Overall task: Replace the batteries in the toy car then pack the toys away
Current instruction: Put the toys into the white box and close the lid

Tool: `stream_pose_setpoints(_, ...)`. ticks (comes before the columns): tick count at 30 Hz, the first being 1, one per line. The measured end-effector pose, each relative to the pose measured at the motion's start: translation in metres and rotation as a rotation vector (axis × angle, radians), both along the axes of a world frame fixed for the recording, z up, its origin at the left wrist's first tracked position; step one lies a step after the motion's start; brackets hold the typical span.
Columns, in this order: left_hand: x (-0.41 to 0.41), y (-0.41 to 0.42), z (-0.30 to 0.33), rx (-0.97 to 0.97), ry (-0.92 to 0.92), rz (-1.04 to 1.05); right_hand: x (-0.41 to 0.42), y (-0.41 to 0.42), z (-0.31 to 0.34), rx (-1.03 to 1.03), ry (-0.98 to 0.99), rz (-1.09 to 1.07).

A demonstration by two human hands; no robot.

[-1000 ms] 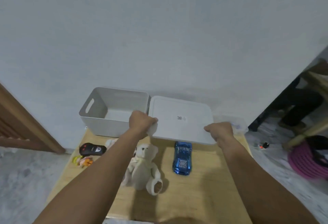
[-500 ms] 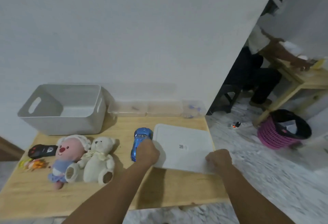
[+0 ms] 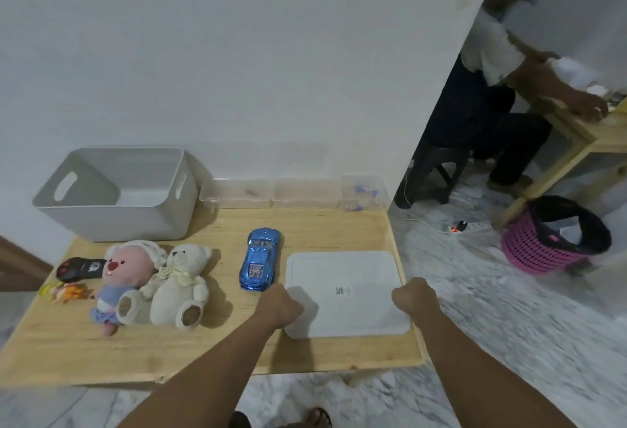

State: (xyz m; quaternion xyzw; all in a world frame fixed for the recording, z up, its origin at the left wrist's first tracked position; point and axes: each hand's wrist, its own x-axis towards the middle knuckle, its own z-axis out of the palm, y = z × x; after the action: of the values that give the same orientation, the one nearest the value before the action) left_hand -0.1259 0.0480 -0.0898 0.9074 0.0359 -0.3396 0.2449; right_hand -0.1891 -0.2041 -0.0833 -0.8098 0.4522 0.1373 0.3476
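While both hands hold the white lid (image 3: 342, 292) flat at the right end of the desk (image 3: 210, 353), the main risk seems to be that end itself: the lid's right side lies almost at the desk's right edge, beneath the right hand (image 3: 412, 300), so a careless release or a nudge could tip it off onto the marble floor. The left hand (image 3: 280, 303) is curled over the lid's near left side and the right over its right side; the fingers of both are tucked under or behind the knuckles, so I cannot tell exactly how they pinch the plastic. Another hazard is the blue toy car (image 3: 259, 259), which sits just beside the lid's far left corner, close to the left hand; a sweep of that hand could roll it. The car looks glossy, metallic blue and upright on its wheels, nose pointing toward the far wall, so its underside is hidden and I cannot tell where the battery cover is. Left of it lie a cream teddy bear (image 3: 181, 281), a pink plush (image 3: 127, 275) and a black remote (image 3: 79, 268), with the open grey bin (image 3: 115, 193) standing farther back
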Motion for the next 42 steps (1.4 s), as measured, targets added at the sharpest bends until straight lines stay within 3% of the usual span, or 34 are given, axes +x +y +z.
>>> stream_pose_setpoints(6, 0.022, 0.015, 0.017, -0.062, 0.093, -0.035, 0.032, 0.023, 0.018, -0.148, 0.02, 0.115)
stream_pose_setpoints(12, 0.07, 0.054, 0.06, -0.199, 0.226, -0.033, 0.09, 0.093, 0.056, -0.031, -0.116, 0.324)
stream_pose_setpoints(17, 0.111, 0.115, 0.083, -0.177, 0.052, -0.023, 0.132, 0.169, 0.07, 0.106, -0.117, 0.46)
stream_pose_setpoints(22, 0.141, 0.187, 0.072, 0.002, -0.405, 0.044, 0.163, 0.249, 0.068, 0.223, -0.078, 0.546)
stream_pose_setpoints(24, 0.146, 0.216, 0.063, 0.07, -0.45, 0.078, 0.169, 0.28, 0.063, 0.237, -0.034, 0.603)
stream_pose_setpoints(27, 0.152, 0.254, 0.045, 0.14, -0.39, 0.029, 0.174, 0.322, 0.056, 0.217, 0.017, 0.674)
stream_pose_setpoints(31, 0.153, 0.281, 0.027, 0.181, -0.239, -0.183, 0.176, 0.361, 0.03, 0.005, 0.086, 0.845)
stream_pose_setpoints(34, 0.154, 0.291, 0.009, 0.207, -0.21, -0.289, 0.176, 0.376, 0.009, -0.096, 0.087, 0.808)
stream_pose_setpoints(40, 0.158, 0.303, 0.01, 0.108, -0.256, -0.279, 0.183, 0.379, 0.023, -0.075, 0.116, 0.79)
stream_pose_setpoints(42, 0.166, 0.303, 0.036, 0.058, -0.138, -0.302, 0.192, 0.373, 0.043, 0.018, 0.141, 0.814)
